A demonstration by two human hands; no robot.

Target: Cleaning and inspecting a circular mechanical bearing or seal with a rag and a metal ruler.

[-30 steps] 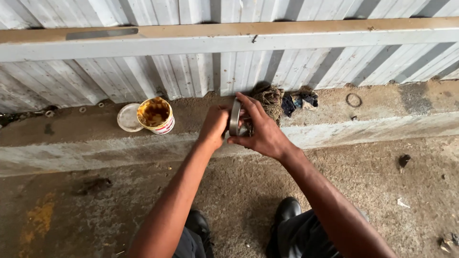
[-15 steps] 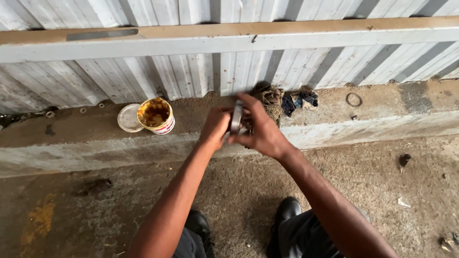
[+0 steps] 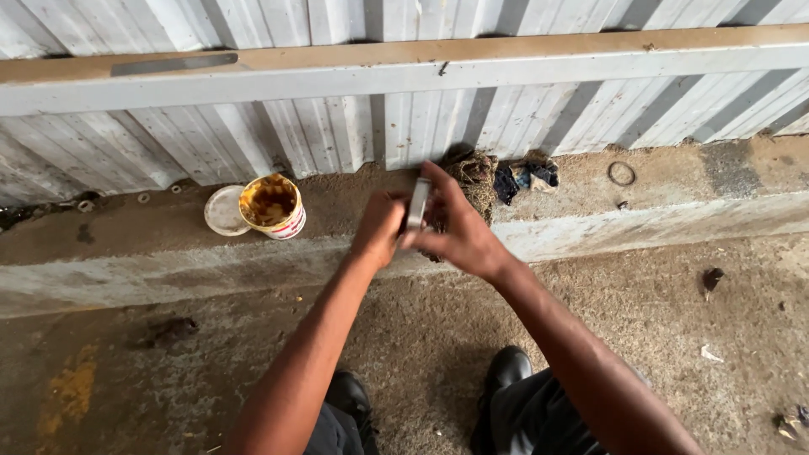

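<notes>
Head view: your left hand (image 3: 379, 226) and right hand (image 3: 459, 232) meet above the concrete ledge (image 3: 590, 221), both grips clamped on a flat grey metal ring (image 3: 418, 204) held on edge between them. Judge the ring rigid, fairly heavy, and probably slick with grease; hold it by the outer rim, fingers (image 3: 442, 181) curled over the top. An open round tin of yellow-brown grease (image 3: 271, 206) stands on the ledge to the left, its white lid (image 3: 223, 211) just beside it.

Soft even daylight, slight blur
</notes>
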